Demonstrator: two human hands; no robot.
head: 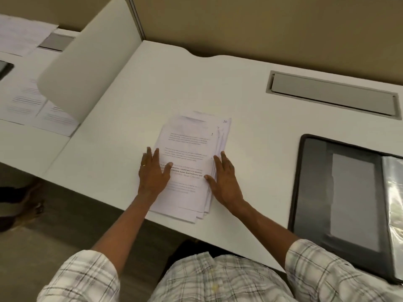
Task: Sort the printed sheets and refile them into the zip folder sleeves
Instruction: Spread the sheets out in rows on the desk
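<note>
At desk centre, the stack of printed sheets [192, 162] lies fanned and uneven; left hand [152, 173] and right hand [222, 179] rest flat, fingers straight, along its side edges. Best squared by gentle inward pressure before sorting. Zip folder [340, 192] lies open, well right.

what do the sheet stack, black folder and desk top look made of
The sheet stack: plain white paper, matte, with printed text and thin fanned edges. The black folder: dark cover with a dull sheen and a raised rim, probably fabric or faux leather; its clear sleeves look like glossy plastic, by the glare. The desk top: smooth white matte surface, likely laminate.
</note>
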